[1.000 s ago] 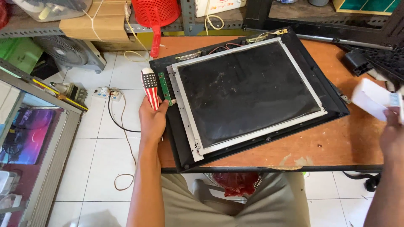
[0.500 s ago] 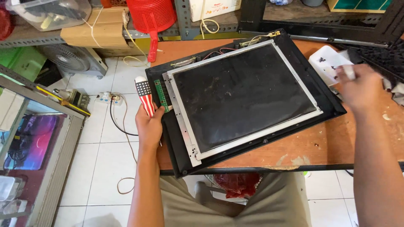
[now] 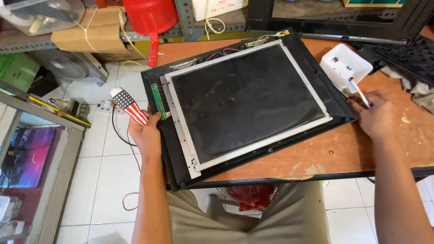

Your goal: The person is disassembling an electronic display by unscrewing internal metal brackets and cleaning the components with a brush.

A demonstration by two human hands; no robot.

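Note:
A dark flat screen panel in a metal frame lies in a black monitor housing on the wooden table. My left hand grips a screwdriver handle with a red, white and blue pattern at the housing's left edge, beside a small green circuit board. My right hand rests on the table at the housing's right corner, fingers closed on a thin white tool. A small white tray with dark bits sits just beyond it.
A black frame and a black keyboard-like part lie at the table's far right. A red plastic scoop, a cardboard box and a fan stand behind. A glass-topped cabinet is at left.
My right hand swung in from the far right edge and came down on the table by the housing's right corner; the white tray now sits on the table. My left hand stayed put.

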